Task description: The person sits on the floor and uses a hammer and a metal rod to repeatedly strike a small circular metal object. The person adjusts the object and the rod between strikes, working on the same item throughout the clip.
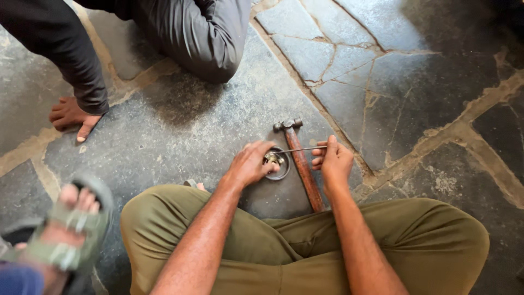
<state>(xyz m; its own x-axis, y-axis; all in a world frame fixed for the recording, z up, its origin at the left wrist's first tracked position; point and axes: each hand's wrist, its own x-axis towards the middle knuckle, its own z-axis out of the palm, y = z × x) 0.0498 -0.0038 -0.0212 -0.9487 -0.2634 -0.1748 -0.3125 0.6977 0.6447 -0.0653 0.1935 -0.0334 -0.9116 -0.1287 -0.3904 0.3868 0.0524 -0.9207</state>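
leftmost, a blurred foot in a green strapped sandal point(68, 232) sits beside another person's hand in a dark sleeve point(73, 117), pressed flat on the cracked grey stone floor point(180, 136). further right, the left hand point(250, 164) has its fingers curled around a small metal fitting point(271, 158) over a dark round metal ring point(284, 166). a wooden-handled hammer point(302, 166) lies between both hands. the right hand point(334, 161) pinches a thin metal rod point(303, 148), whose tip reaches the fitting.

No packages, labels, signs or screens show anywhere in this view.
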